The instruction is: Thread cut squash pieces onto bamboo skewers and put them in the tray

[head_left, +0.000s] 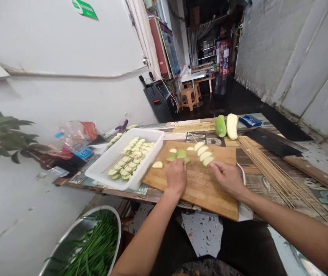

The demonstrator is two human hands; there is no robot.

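My right hand (226,177) pinches the near end of a skewer threaded with several zucchini slices (204,152); the skewer's thin tip shows past the far slice. Over the middle of a wooden cutting board (204,188), my left hand (176,177) has its fingers curled down at loose green-skinned zucchini slices (181,154). Its fingertips are partly hidden, so I cannot tell what is between them. A pale slice (157,164) lies apart at the board's left side. Left of the board, a white plastic tray (129,183) holds several filled zucchini skewers (131,159).
Bare bamboo skewers (267,168) lie right of the board, beside a cleaver (276,142). Behind are two zucchini pieces (232,126) and a blue box (250,121). Bottles (79,147) stand left; a metal basin (119,230) of green leafy stalks sits below the table.
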